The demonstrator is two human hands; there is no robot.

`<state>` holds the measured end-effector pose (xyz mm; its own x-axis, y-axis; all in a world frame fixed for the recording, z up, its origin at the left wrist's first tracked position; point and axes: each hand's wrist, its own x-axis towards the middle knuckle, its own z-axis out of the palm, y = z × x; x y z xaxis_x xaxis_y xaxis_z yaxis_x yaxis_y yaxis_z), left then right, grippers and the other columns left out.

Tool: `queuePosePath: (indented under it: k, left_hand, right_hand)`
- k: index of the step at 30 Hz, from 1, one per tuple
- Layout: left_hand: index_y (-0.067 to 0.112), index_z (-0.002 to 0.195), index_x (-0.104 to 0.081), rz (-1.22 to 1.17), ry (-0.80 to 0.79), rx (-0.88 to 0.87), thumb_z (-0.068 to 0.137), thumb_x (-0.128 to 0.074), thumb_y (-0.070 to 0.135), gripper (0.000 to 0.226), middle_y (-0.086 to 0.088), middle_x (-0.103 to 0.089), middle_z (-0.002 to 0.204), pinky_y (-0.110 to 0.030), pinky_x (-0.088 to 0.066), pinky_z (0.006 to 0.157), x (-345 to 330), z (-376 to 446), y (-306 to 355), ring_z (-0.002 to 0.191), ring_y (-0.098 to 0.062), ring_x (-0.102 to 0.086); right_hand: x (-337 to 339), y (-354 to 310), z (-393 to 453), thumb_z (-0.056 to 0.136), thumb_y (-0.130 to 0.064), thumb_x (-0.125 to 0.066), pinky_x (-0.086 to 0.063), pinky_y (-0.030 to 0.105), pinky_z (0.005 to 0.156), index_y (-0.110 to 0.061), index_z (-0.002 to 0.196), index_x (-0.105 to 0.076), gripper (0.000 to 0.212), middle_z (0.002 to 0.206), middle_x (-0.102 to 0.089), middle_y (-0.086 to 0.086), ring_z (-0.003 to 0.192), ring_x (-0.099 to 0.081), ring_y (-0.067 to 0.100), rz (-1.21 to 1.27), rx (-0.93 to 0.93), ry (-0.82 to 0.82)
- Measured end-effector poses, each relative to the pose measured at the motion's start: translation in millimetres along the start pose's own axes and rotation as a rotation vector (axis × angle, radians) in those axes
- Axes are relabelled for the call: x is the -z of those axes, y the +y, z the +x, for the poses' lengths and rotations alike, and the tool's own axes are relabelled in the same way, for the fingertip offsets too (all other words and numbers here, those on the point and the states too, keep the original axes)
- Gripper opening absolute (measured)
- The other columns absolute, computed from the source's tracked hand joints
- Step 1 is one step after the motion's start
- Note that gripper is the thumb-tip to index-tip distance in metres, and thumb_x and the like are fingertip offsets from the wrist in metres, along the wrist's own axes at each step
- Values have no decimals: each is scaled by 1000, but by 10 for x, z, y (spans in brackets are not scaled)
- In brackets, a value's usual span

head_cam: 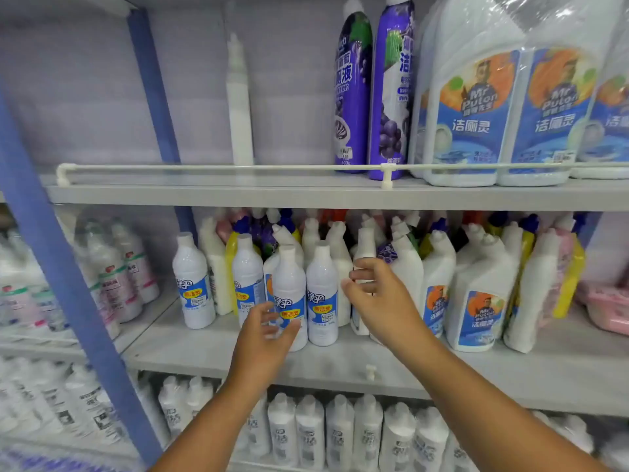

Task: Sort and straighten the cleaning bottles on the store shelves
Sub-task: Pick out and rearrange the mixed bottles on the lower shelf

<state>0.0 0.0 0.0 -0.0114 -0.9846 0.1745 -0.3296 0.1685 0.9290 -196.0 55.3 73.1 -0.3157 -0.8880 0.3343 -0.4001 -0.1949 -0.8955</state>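
Setting: store shelving with a blue upright (61, 284) at the left of the frame; three grey shelves in view, the middle shelf (340, 366) at centre.
Task items: round white bottles with blue labels stand in a loose group at centre frame; the front bottle (289, 294) stands forward of its neighbours.
Left hand (263, 338): fingers spread and relaxed at the lower part of the front bottle; contact cannot be confirmed, nothing gripped.
Right hand (377, 294): fingers loosely curled against a white bottle (363, 253) behind the group; a firm grip cannot be confirmed.
Procedure: steady each bottle low on the body, slide it back into its row, turn the label outward; avoid tipping neighbours.
Legible text: "Mr Puton" on the angled-neck bottle (480, 294) at right and on the wrapped jugs (476, 110) at upper right.
Other text: Chinese characters on the purple bottles (352, 90), upper centre.
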Motion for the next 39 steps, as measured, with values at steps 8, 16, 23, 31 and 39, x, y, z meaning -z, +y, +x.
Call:
queuePosePath:
  k: [8,16,23,31,39]
  left_hand:
    - [38,128,-49,47,86,-53,65,-88,54,75,15,-64,121,-29,-55,86,-390,624,-17,108,-7,-64]
    - [41,117,-51,32,186,-47,73,-89,41,58,22,-64,108,-31,-54,85,14,495,-58,102,-9,-64]
    - [39,119,-55,99,274,-37,73,-89,40,57,16,-66,107,-33,-52,83,567,564,-52,102,-14,-64]
    - [38,116,-51,66,263,-27,76,-89,34,55,20,-66,107,-36,-54,83,903,822,-267,101,-12,-66]
    - [43,120,-56,63,204,-137,79,-86,23,55,26,-65,107,-24,-49,79,1070,1154,-608,97,1,-65]
  right_hand:
    - [-664,637,551,79,-28,-79,-47,25,84,-17,138,-42,70,126,-53,2,112,-58,20,-170,-85,-43]
    - [-822,749,572,76,-38,-85,-45,30,92,-7,135,-47,77,126,-53,12,117,-53,28,-246,-39,38]
    - [-939,625,554,79,-36,-82,-51,31,81,-17,129,-49,63,120,-63,0,107,-62,23,-160,-44,-66]
    - [-1470,344,464,69,-43,-84,-58,31,79,-36,108,-53,51,104,-67,-15,96,-66,8,-78,41,-166]
    - [-2059,291,419,71,-43,-85,-41,16,92,-23,129,-53,69,125,-53,-5,116,-53,12,-170,98,-90]
